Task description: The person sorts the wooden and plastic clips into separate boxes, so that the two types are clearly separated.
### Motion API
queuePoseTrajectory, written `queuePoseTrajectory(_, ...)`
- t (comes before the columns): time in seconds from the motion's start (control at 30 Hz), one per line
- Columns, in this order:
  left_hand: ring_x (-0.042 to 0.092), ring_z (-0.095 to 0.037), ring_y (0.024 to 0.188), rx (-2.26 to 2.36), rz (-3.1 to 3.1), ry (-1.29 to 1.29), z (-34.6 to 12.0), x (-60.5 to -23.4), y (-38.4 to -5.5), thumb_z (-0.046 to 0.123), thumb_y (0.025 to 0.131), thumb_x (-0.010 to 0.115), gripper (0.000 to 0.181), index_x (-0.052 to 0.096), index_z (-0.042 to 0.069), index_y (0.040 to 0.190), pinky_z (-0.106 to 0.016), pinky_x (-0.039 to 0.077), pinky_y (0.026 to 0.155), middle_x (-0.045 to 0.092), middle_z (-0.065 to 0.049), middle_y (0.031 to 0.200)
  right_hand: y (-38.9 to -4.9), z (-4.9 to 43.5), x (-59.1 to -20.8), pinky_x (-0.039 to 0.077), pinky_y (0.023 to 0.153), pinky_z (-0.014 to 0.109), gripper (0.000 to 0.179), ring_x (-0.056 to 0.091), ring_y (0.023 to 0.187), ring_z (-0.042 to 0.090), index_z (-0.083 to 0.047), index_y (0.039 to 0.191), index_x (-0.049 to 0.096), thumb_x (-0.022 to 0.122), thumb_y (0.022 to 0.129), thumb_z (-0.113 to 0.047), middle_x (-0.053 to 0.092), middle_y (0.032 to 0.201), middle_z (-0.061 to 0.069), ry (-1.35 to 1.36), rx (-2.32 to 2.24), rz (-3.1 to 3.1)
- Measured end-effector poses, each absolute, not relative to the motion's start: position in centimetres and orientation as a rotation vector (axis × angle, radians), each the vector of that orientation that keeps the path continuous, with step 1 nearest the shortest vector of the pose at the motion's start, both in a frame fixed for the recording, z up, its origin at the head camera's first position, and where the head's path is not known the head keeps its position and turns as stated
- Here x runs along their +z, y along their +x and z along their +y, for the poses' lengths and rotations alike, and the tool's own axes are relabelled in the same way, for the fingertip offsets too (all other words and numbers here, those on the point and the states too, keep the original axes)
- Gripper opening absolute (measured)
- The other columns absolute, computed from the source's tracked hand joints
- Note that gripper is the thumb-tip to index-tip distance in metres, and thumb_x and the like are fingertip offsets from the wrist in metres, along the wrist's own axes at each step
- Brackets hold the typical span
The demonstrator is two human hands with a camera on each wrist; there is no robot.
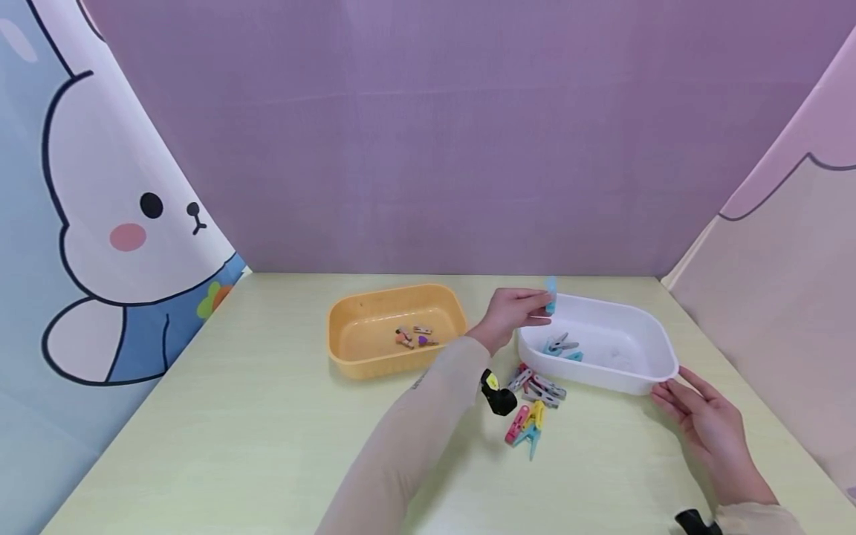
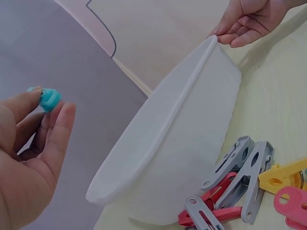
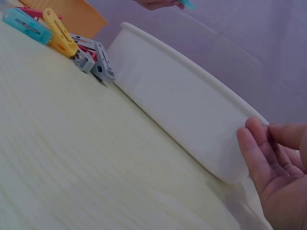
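Note:
My left hand [image 1: 510,315] pinches a light blue clothespin [image 1: 551,295] over the left end of the white basin [image 1: 658,355]. In the left wrist view the same clothespin [image 2: 50,99] shows end-on between thumb and fingers. My right hand [image 1: 710,427] holds the basin's near right corner, thumb at the rim and fingers against the outer wall [image 3: 172,91]. Inside the basin lie blue clothespins [image 1: 574,357] and a grey one [image 1: 563,342]. Just in front of it, grey and red clothespins [image 1: 545,390] are heaped on the table.
Nearer me on the table lie a pink clothespin [image 1: 517,425], a yellow one [image 1: 537,414] and a blue one [image 1: 530,437]. To the left stands an orange basin [image 1: 361,368] holding several small wooden clips [image 1: 423,330]. A purple backdrop [image 1: 428,148] rises behind the table.

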State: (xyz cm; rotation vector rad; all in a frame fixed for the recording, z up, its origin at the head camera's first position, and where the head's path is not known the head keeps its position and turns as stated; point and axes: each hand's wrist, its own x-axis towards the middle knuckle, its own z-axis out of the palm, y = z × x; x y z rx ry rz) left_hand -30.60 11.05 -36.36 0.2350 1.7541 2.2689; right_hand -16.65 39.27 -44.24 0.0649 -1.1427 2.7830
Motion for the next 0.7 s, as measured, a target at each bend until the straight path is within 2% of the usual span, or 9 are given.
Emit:
queuePoseTrajectory(0.13,0.071,-0.019,0.079,2.259,1.821,0.191,11.8,-36.4,-30.6,0.010,0.092,0.072,0.017,0.076,0.001,0.104,-0.039,0.061,0.080,0.073,-0.006,0.087,-16.6,39.3,-44.2,0.061,0.079,0.038,0.036,0.074,0.085,0.031,0.000,0.107,0.071,0.040,0.099,0.017,0.072,0.093,0.023,0.064,2.786,-1.144)
queuePoseTrajectory(0.33,0.073,-0.021,0.085,2.190,1.935,0.148,12.6,-36.9,-30.5,0.013,0.092,0.073,0.018,0.076,0.003,0.107,-0.032,0.061,0.076,0.073,-0.003,0.091,-16.6,39.4,-44.3,0.061,0.078,0.038,0.037,0.074,0.084,0.031,0.000,0.108,0.071,0.039,0.099,0.017,0.072,0.093,0.023,0.073,2.779,-1.145)
queuePoseTrajectory(0.53,0.072,-0.023,0.094,2.202,1.919,0.162,13.0,-37.4,-30.5,0.005,0.090,0.073,0.019,0.075,-0.001,0.108,-0.035,0.061,0.081,0.074,-0.006,0.102,-16.7,39.4,-44.4,0.061,0.079,0.037,0.037,0.074,0.085,0.030,0.000,0.109,0.071,0.040,0.098,0.017,0.072,0.094,0.022,0.086,2.769,-1.165)
queuePoseTrajectory(0.7,0.073,-0.024,0.092,2.210,1.940,0.153,13.1,-37.7,-30.5,0.000,0.088,0.074,0.018,0.075,-0.004,0.105,-0.031,0.061,0.078,0.074,-0.007,0.100,-16.8,39.5,-44.4,0.060,0.079,0.037,0.036,0.074,0.085,0.030,-0.001,0.108,0.071,0.041,0.098,0.017,0.072,0.094,0.022,0.077,2.770,-1.168)
